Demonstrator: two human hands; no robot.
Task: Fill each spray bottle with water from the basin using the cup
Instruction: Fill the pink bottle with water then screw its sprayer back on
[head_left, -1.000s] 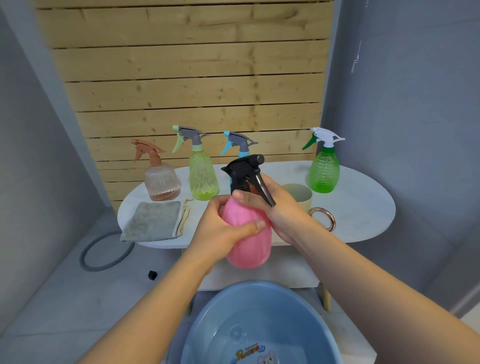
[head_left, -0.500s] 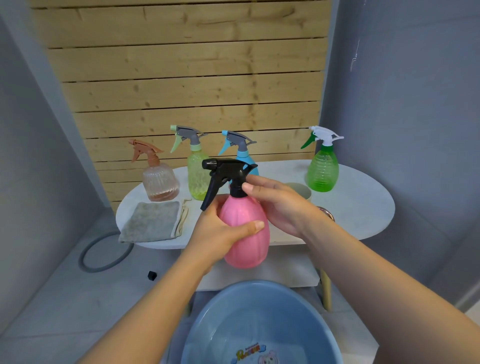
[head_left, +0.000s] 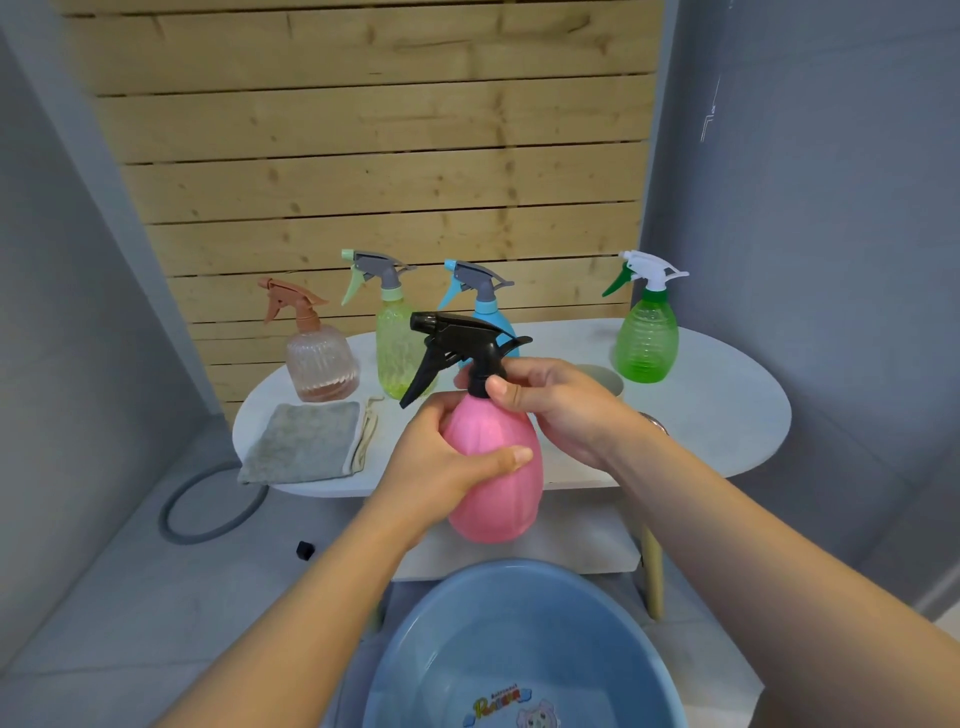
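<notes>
Pink bottle (head_left: 493, 467) held upright over the basin (head_left: 415, 649), sprayer cap on.
Left hand (head_left: 441, 467) wraps the belly; right hand (head_left: 561, 405) pinches the black sprayer (head_left: 457, 343) collar directly above, on the bottle's vertical axis. Unscrewing judged in hand.

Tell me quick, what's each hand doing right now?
Left hand: holding the pink bottle by its body.
Right hand: gripping the black spray top at the neck.

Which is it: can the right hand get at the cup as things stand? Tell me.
Probably not yet: the right hand is pinching the black sprayer collar and covers most of the cup just behind it.
</notes>
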